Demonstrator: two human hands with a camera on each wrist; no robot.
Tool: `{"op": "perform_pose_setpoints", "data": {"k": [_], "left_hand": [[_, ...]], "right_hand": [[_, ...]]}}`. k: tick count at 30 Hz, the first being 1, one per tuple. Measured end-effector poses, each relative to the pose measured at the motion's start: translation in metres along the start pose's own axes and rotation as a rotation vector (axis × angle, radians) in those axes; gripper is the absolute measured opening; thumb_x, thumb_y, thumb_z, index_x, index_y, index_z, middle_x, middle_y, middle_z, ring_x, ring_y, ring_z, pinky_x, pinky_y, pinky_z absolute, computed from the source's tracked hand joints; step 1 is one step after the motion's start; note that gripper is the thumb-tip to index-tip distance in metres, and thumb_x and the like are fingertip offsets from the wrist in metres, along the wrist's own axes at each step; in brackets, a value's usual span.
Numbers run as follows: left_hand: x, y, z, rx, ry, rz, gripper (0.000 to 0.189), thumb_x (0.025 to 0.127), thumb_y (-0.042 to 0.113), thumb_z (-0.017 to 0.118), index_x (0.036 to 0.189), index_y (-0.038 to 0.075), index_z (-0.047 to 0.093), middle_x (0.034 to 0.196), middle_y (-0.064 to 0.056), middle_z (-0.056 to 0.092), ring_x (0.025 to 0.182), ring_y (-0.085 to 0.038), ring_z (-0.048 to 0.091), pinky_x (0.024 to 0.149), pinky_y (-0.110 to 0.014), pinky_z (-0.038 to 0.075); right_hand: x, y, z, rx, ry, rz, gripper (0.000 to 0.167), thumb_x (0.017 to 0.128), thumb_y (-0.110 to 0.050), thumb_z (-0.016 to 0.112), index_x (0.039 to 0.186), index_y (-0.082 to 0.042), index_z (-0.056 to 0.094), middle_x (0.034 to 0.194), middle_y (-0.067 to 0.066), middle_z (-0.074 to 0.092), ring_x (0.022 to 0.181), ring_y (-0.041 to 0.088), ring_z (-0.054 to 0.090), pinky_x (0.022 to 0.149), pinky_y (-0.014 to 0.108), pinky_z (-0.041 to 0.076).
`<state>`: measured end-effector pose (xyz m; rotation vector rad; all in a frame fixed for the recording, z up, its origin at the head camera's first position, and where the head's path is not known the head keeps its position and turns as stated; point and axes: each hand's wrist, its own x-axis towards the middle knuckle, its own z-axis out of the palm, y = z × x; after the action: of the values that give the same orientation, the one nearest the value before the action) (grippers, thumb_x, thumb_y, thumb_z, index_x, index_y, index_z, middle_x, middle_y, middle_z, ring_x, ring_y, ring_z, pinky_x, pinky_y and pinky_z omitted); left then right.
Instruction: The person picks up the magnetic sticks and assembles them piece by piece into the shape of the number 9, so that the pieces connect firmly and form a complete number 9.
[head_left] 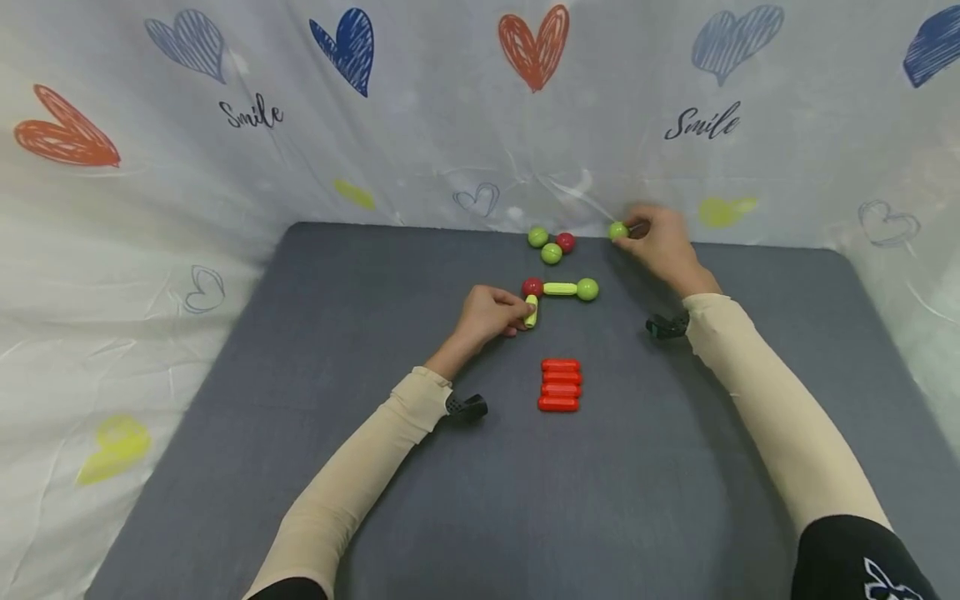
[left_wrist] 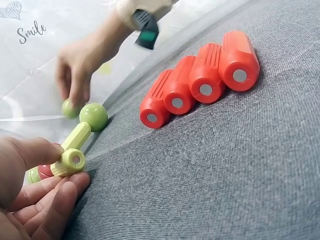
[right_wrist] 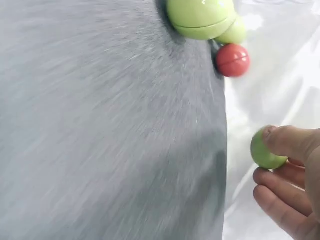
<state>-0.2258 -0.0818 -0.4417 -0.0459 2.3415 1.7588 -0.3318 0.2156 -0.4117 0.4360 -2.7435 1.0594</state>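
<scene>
My left hand [head_left: 491, 315] pinches a short yellow magnetic rod [head_left: 531, 311] between thumb and fingers. One end of that rod meets a red ball [head_left: 532, 287]; a metal disc shows on its free end in the left wrist view. From the red ball a second yellow rod [head_left: 560, 289] runs right to a green ball [head_left: 588, 289]. At the table's far edge, my right hand [head_left: 663, 246] holds another green ball [right_wrist: 265, 150] between thumb and fingers, off the table surface.
Two green balls [head_left: 551, 253] and a red ball [head_left: 565, 242] sit grouped near the far edge. Several red rods [head_left: 559, 385] lie side by side nearer me on the grey table [head_left: 420, 517]. A white sheet with printed hearts [head_left: 435, 108] hangs behind.
</scene>
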Motion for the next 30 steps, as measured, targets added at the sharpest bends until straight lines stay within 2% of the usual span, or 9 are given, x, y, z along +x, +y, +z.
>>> {"op": "perform_pose_setpoints", "data": {"k": [4,9,12,15,22,26,30], "left_hand": [[0.003,0.001,0.000,0.007,0.015,-0.011,0.016,0.086,0.019,0.081,0.090,0.004,0.078,0.077,-0.008,0.073,0.068,-0.018,0.072,0.060,-0.030,0.058],[0.005,0.001,0.003,0.013,0.022,-0.043,0.017,0.086,0.022,0.081,0.091,0.006,0.079,0.080,-0.008,0.073,0.070,-0.018,0.072,0.060,-0.029,0.058],[0.006,0.003,0.004,0.008,0.029,-0.051,0.018,0.086,0.022,0.082,0.091,0.006,0.079,0.081,-0.008,0.074,0.070,-0.018,0.072,0.060,-0.030,0.058],[0.008,0.004,0.006,0.003,0.039,-0.049,0.017,0.085,0.022,0.082,0.090,0.006,0.079,0.081,-0.008,0.074,0.070,-0.018,0.072,0.059,-0.030,0.058],[0.013,0.005,0.007,0.005,0.072,-0.070,0.017,0.084,0.023,0.083,0.089,0.007,0.079,0.079,-0.006,0.074,0.069,-0.017,0.072,0.059,-0.029,0.058],[0.014,0.005,0.010,-0.004,0.076,-0.063,0.017,0.085,0.023,0.083,0.090,0.007,0.079,0.077,-0.007,0.074,0.069,-0.018,0.072,0.059,-0.030,0.058],[0.014,0.004,0.010,-0.009,0.087,-0.045,0.016,0.086,0.022,0.082,0.089,0.007,0.079,0.076,-0.007,0.073,0.068,-0.018,0.072,0.058,-0.030,0.058]], "right_hand": [[-0.030,0.004,-0.014,-0.034,0.042,-0.031,0.024,0.086,-0.010,0.080,0.103,0.004,0.071,0.095,0.023,0.071,0.083,0.035,0.070,0.072,0.045,0.055],[-0.074,0.003,-0.016,-0.046,0.069,-0.097,0.023,0.081,-0.011,0.085,0.099,-0.002,0.075,0.086,0.014,0.074,0.074,0.027,0.071,0.062,0.018,0.049],[-0.094,-0.004,-0.009,-0.005,0.066,-0.128,0.022,0.078,-0.010,0.087,0.097,-0.003,0.076,0.084,0.012,0.074,0.071,0.024,0.072,0.060,0.010,0.045],[-0.106,-0.017,0.001,0.058,0.044,-0.165,0.021,0.077,-0.009,0.088,0.094,-0.005,0.077,0.084,0.010,0.074,0.069,0.022,0.072,0.061,0.014,0.050],[-0.109,-0.054,0.036,0.191,-0.069,-0.263,0.023,0.073,-0.012,0.091,0.092,-0.007,0.078,0.082,0.003,0.074,0.070,0.017,0.071,0.064,0.033,0.057],[-0.108,-0.066,0.052,0.237,-0.131,-0.279,0.022,0.074,-0.012,0.091,0.092,-0.008,0.078,0.083,0.002,0.074,0.072,0.017,0.071,0.065,0.036,0.058],[-0.107,-0.070,0.064,0.275,-0.140,-0.292,0.021,0.074,-0.011,0.090,0.092,-0.008,0.078,0.082,0.002,0.073,0.071,0.016,0.071,0.065,0.036,0.058]]}}
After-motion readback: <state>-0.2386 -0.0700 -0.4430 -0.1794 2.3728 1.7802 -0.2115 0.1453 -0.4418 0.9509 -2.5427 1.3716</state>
